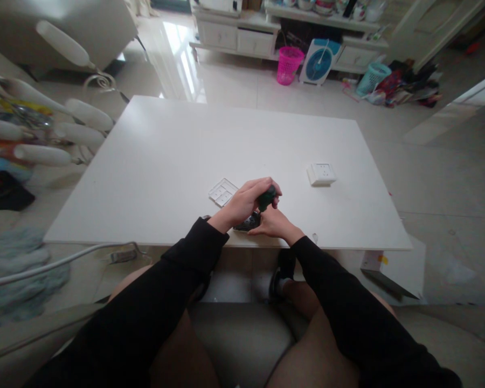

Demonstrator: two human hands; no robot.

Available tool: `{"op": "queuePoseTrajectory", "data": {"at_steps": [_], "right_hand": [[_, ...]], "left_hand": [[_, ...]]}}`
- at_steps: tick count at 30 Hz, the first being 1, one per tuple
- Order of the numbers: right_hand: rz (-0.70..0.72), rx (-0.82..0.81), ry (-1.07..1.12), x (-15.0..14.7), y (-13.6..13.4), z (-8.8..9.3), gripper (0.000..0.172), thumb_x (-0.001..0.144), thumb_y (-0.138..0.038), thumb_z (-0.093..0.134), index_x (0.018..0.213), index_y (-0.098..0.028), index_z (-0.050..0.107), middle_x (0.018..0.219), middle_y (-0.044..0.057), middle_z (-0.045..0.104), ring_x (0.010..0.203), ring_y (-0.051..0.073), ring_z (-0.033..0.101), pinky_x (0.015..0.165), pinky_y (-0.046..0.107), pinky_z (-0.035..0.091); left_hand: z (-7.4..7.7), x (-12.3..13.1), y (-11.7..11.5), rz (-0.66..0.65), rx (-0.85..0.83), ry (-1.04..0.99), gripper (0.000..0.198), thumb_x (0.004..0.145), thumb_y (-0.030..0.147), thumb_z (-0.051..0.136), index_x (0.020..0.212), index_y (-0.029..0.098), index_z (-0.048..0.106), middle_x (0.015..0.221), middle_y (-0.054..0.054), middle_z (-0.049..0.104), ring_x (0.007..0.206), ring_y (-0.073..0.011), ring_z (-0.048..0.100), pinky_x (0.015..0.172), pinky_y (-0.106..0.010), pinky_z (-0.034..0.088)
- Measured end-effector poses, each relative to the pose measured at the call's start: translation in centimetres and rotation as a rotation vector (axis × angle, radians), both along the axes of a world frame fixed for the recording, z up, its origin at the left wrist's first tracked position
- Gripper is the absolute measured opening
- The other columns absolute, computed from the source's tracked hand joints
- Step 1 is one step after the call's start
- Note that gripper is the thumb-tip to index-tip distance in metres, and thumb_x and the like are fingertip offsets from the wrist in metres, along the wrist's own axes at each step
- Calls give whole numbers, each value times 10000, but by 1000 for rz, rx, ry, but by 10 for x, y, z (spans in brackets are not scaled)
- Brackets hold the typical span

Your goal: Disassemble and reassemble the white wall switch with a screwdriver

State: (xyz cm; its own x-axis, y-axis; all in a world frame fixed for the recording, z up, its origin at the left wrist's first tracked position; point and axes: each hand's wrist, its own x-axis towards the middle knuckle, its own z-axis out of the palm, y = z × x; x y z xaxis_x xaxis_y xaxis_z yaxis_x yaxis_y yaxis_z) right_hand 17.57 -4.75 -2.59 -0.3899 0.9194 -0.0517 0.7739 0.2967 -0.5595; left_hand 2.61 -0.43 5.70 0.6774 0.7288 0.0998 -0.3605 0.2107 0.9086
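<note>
My left hand (246, 202) is closed around a dark green handle (267, 198), which looks like a screwdriver's; its lower end is hidden. Just below, close to the table's front edge, my right hand (277, 223) grips a socket piece (248, 222) with its dark back facing up. The thumb lies along its near side. Both hands partly cover this piece. Left of my hands, a white socket faceplate (222, 192) lies on the table, partly behind my left wrist. An assembled white wall socket in its box (321, 174) stands farther right.
The white table (178, 151) spans the view before my knees. A small clear bit (315, 237) lies by its front edge. White curved-metal rack arms (81, 113) reach in at the left. A white cable (64, 265) runs past the left front corner.
</note>
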Motion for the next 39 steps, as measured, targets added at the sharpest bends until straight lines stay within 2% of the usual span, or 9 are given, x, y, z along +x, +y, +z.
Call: {"op": "queuePoseTrajectory", "data": {"at_steps": [5, 8, 12, 17, 22, 25, 29, 34, 39], "right_hand": [[9, -74, -90, -2, 1, 4, 668, 672, -426, 938, 1225, -142, 693, 1184, 176, 709, 1173, 384, 612, 1014, 546, 506], [3, -49, -73, -2, 1, 5, 817, 659, -397, 946, 1361, -127, 628, 1346, 206, 658, 1267, 408, 576, 1066, 559, 485], [-4, -39, -21, -2, 0, 5, 842, 674, -394, 936, 1419, -188, 600, 1457, 166, 601, 1350, 401, 531, 1114, 547, 466], [1, -26, 25, -2, -1, 8, 848, 666, -375, 944, 1429, -254, 597, 1479, 125, 586, 1364, 389, 525, 1121, 538, 463], [38, -44, 42, -1, 0, 13, 741, 685, -351, 926, 1360, -242, 638, 1373, 130, 633, 1294, 385, 542, 1056, 553, 487], [-8, -51, 23, -1, 0, 10, 714, 642, -350, 951, 1281, -202, 670, 1323, 150, 642, 1276, 388, 532, 1041, 552, 491], [-26, -58, -12, -1, 0, 5, 727, 637, -396, 954, 1266, -174, 667, 1300, 170, 643, 1270, 395, 531, 1038, 539, 490], [-11, -72, -26, -2, 1, 2, 750, 638, -397, 955, 1289, -162, 664, 1328, 183, 637, 1279, 403, 530, 1048, 543, 483], [-3, -55, -13, -2, 1, 7, 748, 650, -385, 946, 1318, -206, 661, 1358, 152, 616, 1226, 375, 542, 1049, 556, 481]], "left_hand": [[-3, 1, -3, 22, 27, -35, 354, 947, 539, 618, 880, 196, 563, 711, 23, 595, 657, -111, 537, 683, -258, 441], [-3, 0, -5, 23, 45, -5, 322, 891, 472, 717, 871, 200, 546, 751, 19, 622, 708, -115, 566, 705, -256, 441], [3, -2, -5, 60, 109, 106, 345, 854, 489, 758, 840, 173, 621, 797, -8, 638, 730, -118, 577, 696, -263, 441], [11, -5, -2, 14, 213, 206, 374, 848, 524, 758, 905, 155, 746, 849, -42, 681, 806, -144, 604, 742, -276, 467], [8, -4, 1, -17, 70, 121, 462, 914, 614, 653, 1016, 169, 718, 873, -62, 702, 822, -166, 643, 727, -277, 488], [4, -2, 1, -46, 8, 56, 452, 937, 626, 610, 971, 179, 667, 847, -53, 680, 807, -167, 644, 755, -290, 503], [0, 2, -4, -5, 5, 23, 469, 954, 656, 555, 979, 193, 627, 814, -19, 612, 752, -142, 592, 729, -278, 483], [-3, 3, -7, 31, 17, 36, 439, 890, 624, 683, 939, 205, 561, 825, 6, 598, 754, -123, 568, 716, -252, 449], [0, -1, 0, 54, 110, 89, 485, 894, 662, 658, 890, 177, 645, 849, -23, 617, 766, -131, 554, 716, -262, 439]]}}
